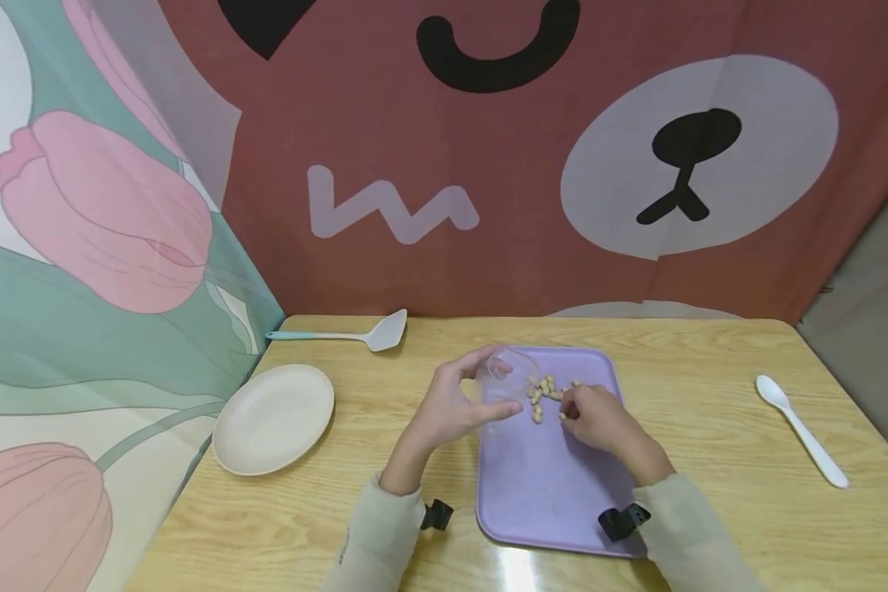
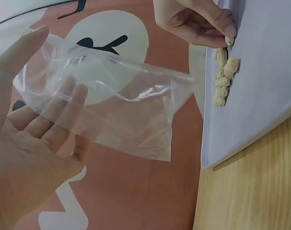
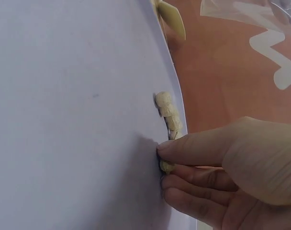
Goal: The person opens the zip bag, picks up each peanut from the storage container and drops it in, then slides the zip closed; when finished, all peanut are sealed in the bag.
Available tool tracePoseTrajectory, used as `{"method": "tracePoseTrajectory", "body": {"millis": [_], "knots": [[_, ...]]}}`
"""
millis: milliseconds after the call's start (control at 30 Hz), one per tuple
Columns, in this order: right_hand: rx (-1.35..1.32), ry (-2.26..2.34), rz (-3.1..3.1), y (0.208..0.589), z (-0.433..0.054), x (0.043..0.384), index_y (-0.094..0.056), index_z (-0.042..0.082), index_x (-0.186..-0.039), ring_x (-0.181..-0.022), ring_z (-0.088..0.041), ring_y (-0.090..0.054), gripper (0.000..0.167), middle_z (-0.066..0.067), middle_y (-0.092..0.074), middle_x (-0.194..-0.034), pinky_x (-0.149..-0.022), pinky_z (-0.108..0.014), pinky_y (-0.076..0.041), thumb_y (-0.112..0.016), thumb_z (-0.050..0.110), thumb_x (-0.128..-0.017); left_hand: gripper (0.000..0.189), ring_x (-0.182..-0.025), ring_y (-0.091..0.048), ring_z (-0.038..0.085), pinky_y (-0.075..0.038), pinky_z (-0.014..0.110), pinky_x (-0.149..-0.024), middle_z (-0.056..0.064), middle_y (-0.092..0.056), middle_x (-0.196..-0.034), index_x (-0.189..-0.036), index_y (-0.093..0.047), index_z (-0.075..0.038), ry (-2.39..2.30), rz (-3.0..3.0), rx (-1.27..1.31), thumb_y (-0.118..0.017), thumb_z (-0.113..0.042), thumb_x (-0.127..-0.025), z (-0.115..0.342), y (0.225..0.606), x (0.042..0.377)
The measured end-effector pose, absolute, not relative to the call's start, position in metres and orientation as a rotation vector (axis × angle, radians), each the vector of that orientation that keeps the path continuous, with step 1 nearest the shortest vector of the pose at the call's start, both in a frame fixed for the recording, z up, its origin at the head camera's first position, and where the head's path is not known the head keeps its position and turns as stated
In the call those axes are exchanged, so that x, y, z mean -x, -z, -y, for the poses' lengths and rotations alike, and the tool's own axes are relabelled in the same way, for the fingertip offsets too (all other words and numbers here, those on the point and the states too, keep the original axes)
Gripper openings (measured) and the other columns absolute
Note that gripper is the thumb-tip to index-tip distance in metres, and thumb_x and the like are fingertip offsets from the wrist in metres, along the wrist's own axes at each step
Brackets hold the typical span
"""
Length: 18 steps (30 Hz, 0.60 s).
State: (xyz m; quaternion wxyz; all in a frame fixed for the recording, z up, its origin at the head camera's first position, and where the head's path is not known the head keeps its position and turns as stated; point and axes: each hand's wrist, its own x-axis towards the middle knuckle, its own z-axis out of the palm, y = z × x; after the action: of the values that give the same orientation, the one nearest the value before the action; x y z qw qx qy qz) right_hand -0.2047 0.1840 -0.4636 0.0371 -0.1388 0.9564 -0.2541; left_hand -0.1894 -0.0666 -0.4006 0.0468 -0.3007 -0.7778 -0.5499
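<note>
My left hand point(image 1: 446, 404) holds a clear plastic bag point(image 2: 131, 103) above the left far part of a purple tray point(image 1: 548, 493). Its thumb and fingers are spread at the bag's mouth, and the bag looks see-through with nothing inside. Several peanuts in their shells point(image 1: 538, 396) lie in a loose cluster on the tray, just right of the bag. Down at the tray, my right hand point(image 1: 601, 421) pinches one peanut point(image 3: 167, 166) between thumb and fingers, close beside the others. Part of that peanut is hidden by the fingertips.
At the left of the wooden table point(image 1: 385, 427) is a cream plate point(image 1: 274, 419). Behind it lies a white spatula point(image 1: 387, 331) with a teal handle. A white spoon point(image 1: 802, 432) is on the right. A printed curtain point(image 1: 503, 205) hangs along the table's back edge.
</note>
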Motion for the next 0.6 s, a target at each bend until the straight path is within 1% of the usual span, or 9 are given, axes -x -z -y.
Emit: {"method": "tracePoseTrajectory", "body": {"millis": [167,267,367,467,600], "knots": [[0.436,0.794,-2.934,0.464,-0.185,0.205,-0.071,0.003,-0.086,-0.065,-0.014,-0.055,0.008,0.001,-0.061,-0.072,-0.06,-0.031,-0.05,-0.077,0.001,-0.08,0.07,-0.103,-0.06,0.018,-0.043,0.049,-0.098,-0.005,-0.071,-0.111,-0.14,-0.056,-0.01,1.676,2.388,0.913,-0.087,-0.02,-0.077,0.066,0.4,0.19],[0.435,0.797,-2.928,0.463,-0.185,0.206,-0.072,0.003,-0.087,-0.066,-0.014,-0.056,0.009,0.001,-0.061,-0.072,-0.062,-0.031,-0.05,-0.077,0.001,-0.08,0.07,-0.106,-0.06,0.021,-0.041,0.048,-0.1,0.0,-0.071,-0.113,-0.14,-0.056,-0.011,1.689,2.402,0.905,-0.086,-0.019,-0.078,0.067,0.401,0.189],[0.436,0.802,-2.91,0.461,-0.185,0.204,-0.073,0.003,-0.088,-0.068,-0.014,-0.057,0.009,0.001,-0.063,-0.074,-0.063,-0.031,-0.051,-0.077,0.002,-0.081,0.07,-0.108,-0.06,0.022,-0.041,0.047,-0.1,0.002,-0.071,-0.114,-0.141,-0.055,-0.011,1.701,2.414,0.904,-0.086,-0.02,-0.079,0.068,0.402,0.19],[0.483,0.813,-2.921,0.453,-0.183,0.203,-0.073,0.001,-0.09,-0.07,-0.014,-0.059,0.009,-0.001,-0.065,-0.077,-0.064,-0.032,-0.053,-0.076,0.001,-0.082,0.069,-0.109,-0.06,0.021,-0.043,0.047,-0.098,0.002,-0.071,-0.113,-0.14,-0.056,-0.011,1.684,2.413,0.907,-0.087,-0.02,-0.078,0.069,0.402,0.191],[0.61,0.858,-2.976,0.435,-0.18,0.199,-0.074,-0.002,-0.091,-0.072,-0.016,-0.061,0.011,-0.004,-0.067,-0.08,-0.064,-0.033,-0.054,-0.074,-0.001,-0.081,0.068,-0.111,-0.059,0.016,-0.045,0.043,-0.097,0.002,-0.072,-0.111,-0.139,-0.057,-0.009,1.632,2.41,0.904,-0.086,-0.018,-0.078,0.07,0.402,0.192]]}}
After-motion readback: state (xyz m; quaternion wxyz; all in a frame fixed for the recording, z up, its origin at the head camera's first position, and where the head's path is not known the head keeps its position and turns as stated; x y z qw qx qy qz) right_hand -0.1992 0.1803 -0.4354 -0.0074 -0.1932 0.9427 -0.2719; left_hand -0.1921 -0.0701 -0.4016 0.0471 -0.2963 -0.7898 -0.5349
